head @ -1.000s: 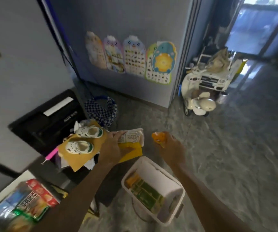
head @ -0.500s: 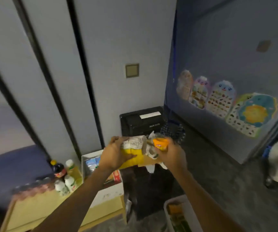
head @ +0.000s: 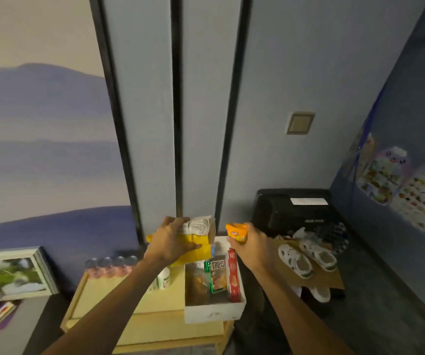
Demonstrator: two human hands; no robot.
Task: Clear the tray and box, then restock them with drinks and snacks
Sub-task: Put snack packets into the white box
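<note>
My left hand (head: 171,240) grips a yellow and white snack bag (head: 198,235) above the far left corner of a white box (head: 214,312). My right hand (head: 251,242) holds a small orange snack packet (head: 235,231) over the box's far right corner. Inside the box stand several snack packs, among them a red pack (head: 234,274) and a green-edged one (head: 216,276). The box sits on the right end of a pale wooden tray (head: 109,307). On the tray's far side stand a row of capped bottles (head: 111,263) and a small white bottle (head: 164,278).
White clog shoes (head: 306,257) lie on brown cardboard right of the box, in front of a black printer (head: 290,213). A framed picture (head: 14,272) leans at the left. Wall panels rise close behind the tray. Children's charts (head: 406,190) hang on the right.
The view has swung left, from the floor bin and toy car to the tray and box. Both hands carried their snacks along and now hover over the white box, hands slightly apart.
</note>
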